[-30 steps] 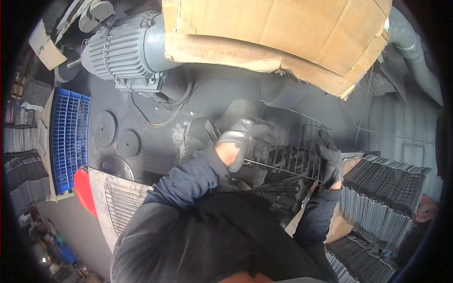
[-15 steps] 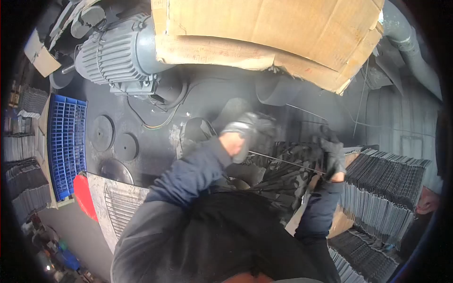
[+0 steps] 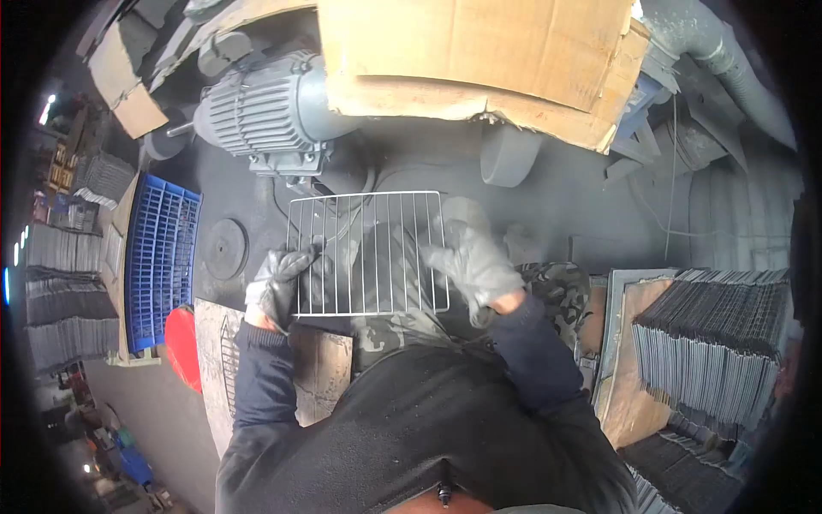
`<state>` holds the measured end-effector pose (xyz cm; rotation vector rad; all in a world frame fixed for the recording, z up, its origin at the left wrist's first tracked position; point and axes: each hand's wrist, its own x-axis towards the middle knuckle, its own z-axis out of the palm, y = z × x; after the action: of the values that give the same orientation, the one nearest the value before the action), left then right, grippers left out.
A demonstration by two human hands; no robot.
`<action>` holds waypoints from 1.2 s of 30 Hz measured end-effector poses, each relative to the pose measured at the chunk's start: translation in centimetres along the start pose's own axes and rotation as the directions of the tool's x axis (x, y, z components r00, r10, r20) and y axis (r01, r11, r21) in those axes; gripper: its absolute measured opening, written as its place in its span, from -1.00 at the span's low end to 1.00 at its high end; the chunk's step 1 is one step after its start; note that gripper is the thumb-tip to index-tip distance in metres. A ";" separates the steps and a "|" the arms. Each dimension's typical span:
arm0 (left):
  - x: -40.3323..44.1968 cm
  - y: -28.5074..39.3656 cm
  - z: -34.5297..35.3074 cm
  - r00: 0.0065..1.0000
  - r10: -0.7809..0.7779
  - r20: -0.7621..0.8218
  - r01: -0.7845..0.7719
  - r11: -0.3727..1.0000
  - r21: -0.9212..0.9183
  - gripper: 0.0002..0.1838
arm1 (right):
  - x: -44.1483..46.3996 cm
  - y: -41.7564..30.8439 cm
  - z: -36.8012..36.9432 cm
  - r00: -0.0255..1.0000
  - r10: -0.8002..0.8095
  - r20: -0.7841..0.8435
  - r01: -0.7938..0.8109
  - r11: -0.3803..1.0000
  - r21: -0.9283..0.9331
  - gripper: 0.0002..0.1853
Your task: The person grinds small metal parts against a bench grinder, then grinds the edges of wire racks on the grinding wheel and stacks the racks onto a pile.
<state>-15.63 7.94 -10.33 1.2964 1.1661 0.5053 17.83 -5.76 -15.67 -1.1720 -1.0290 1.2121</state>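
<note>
Rack (image 3: 390, 254) of pale wire is held between the fingers of both hands. The fingers of the left hand (image 3: 281, 278) are closed on its left edge, at the lower half. The fingers of the right hand (image 3: 473, 263) are bent around the right edge, partly behind the wire; this hand is a little blurred, so I cannot tell how firmly they press. Both hands are in grey gloves (image 3: 488, 270), and dark blue sleeves (image 3: 535, 351) come down to the wrists.

The rack is raised in front of the body, and its wires run away from the person. Through its gaps one sees camouflage trousers (image 3: 390, 334). Near the left sleeve lies a worn board (image 3: 324, 373).

Farther to the left are a dark disc (image 3: 225, 248), a red piece (image 3: 182, 347) and a blue crate (image 3: 163, 265). To the right, a tall stack (image 3: 711, 347) of dark grids stands well apart from the right hand. Beyond the rack are a ribbed motor (image 3: 257, 107), a large cardboard (image 3: 479, 51) and, at the far right, a grey pipe (image 3: 728, 60).
</note>
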 end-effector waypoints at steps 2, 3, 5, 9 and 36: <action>-1.8 2.0 0.1 0.990 0.124 0.059 -0.132 0.980 0.149 -0.67 | -2.0 -3.5 -0.1 0.986 -0.167 -0.027 0.155 0.957 -0.243 -0.52; -2.6 3.6 1.0 0.981 0.160 0.109 -0.179 0.964 0.197 -0.69 | -2.9 -5.4 -0.2 0.968 -0.244 -0.066 0.193 0.883 -0.428 -0.51; -1.8 4.7 2.5 0.808 0.454 0.376 -0.589 0.661 0.466 -0.71 | -4.2 -8.1 -0.3 0.920 -0.376 -0.109 0.184 0.660 -0.728 -0.47; -5.2 11.5 10.6 0.871 0.133 0.472 -0.212 0.970 0.119 -0.72 | -5.7 -11.5 -0.3 0.923 -0.375 -0.089 0.134 0.527 -0.840 -0.39; 4.5 -3.0 24.2 0.783 0.485 0.389 -0.547 0.835 0.061 -0.82 | -10.7 -0.8 -15.1 0.810 0.100 -0.578 -0.296 0.921 -0.255 -0.70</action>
<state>6.26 -0.46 -18.26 1.7907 0.5377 0.5398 31.76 -17.91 -16.54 -1.8136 -0.6802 0.7749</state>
